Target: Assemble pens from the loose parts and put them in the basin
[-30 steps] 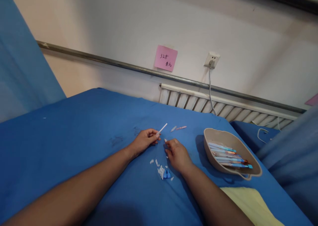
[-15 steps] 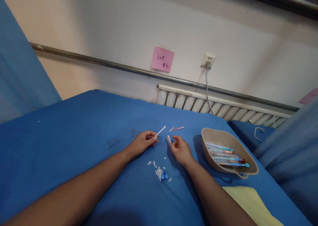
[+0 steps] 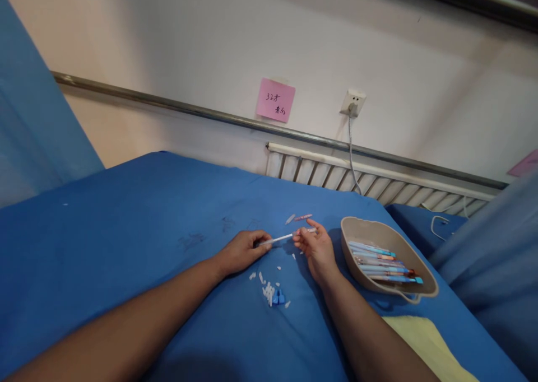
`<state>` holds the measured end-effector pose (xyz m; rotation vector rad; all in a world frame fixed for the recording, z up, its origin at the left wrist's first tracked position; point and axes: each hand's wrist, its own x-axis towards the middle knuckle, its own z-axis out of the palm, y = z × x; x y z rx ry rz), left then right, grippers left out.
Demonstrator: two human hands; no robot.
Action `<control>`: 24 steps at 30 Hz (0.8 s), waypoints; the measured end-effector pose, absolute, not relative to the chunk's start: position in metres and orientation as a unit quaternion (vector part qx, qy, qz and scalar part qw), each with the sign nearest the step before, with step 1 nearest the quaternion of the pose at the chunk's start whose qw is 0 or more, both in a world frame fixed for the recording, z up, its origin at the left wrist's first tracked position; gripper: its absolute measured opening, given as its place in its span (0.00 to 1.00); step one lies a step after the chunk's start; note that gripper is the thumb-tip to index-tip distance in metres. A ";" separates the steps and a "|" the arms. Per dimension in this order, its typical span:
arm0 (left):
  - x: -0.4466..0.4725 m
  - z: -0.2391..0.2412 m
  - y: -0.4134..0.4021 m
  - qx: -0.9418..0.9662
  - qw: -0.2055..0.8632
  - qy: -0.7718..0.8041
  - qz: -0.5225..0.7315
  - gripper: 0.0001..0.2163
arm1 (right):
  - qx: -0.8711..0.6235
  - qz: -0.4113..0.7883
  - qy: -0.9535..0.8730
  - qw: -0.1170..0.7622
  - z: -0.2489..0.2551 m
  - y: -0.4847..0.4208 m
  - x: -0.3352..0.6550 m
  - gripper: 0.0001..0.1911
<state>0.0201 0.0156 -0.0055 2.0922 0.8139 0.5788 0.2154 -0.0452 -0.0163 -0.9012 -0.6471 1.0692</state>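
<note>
My left hand [image 3: 242, 249] rests on the blue cloth [image 3: 138, 219] and pinches one end of a thin white refill tube [image 3: 278, 238]. My right hand [image 3: 316, 245] is closed on a small clear pen barrel at the tube's other end, so the two parts meet between my hands. A small pile of white and blue pen pieces [image 3: 271, 289] lies just below my hands. Two loose pen parts [image 3: 299, 218] lie on the cloth just beyond my right hand.
A beige tray [image 3: 370, 232] holding several blue pens [image 3: 380, 261] stands to the right of my right hand. A yellow sheet [image 3: 424, 343] lies at the near right. Behind the table are a radiator [image 3: 378, 177], a wall socket [image 3: 352, 102] and a pink note [image 3: 275, 99].
My right hand picked up the clear barrel from the cloth and moved right and up. My left hand turned the white tube from pointing up-right to lying level, meeting the barrel.
</note>
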 end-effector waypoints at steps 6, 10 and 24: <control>0.020 -0.005 0.014 0.822 0.416 0.319 0.223 0.12 | -0.445 0.446 -0.382 0.676 -0.020 -0.044 0.209 0.23; 0.021 -0.004 0.013 0.806 0.456 0.310 0.214 0.13 | -0.461 0.446 -0.432 0.634 -0.024 -0.046 0.204 0.18; 0.018 0.003 0.014 0.748 0.530 0.348 0.194 0.14 | -0.555 0.374 -0.537 0.514 -0.021 -0.053 0.211 0.14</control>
